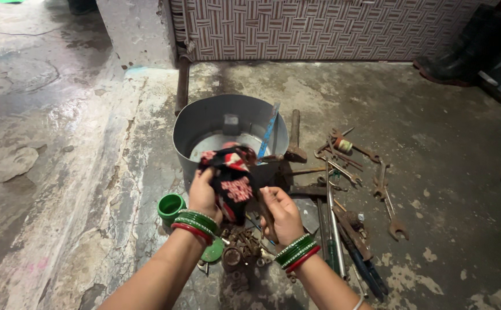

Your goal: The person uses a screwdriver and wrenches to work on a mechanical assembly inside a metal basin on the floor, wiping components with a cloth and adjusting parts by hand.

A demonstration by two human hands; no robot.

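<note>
Bare floor (61, 189) lies open left of the left hand (203, 195); metal tub (204, 117) blocks ahead; scattered wrenches (376, 189) crowd right of the right hand (282, 213).

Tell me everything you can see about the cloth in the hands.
The cloth is a crumpled rag, black with red and white print, looking like soft fabric. The left hand grips it from the left and holds it up bunched; it hangs in front of the grey metal tub. The right hand is beside its lower edge; contact there is unclear.

Colours we see on the floor

We see a red, black and white patterned cloth (231, 179), a grey metal pot (204, 123), a green cup (171, 206), rust-brown wrenches (383, 189).
</note>
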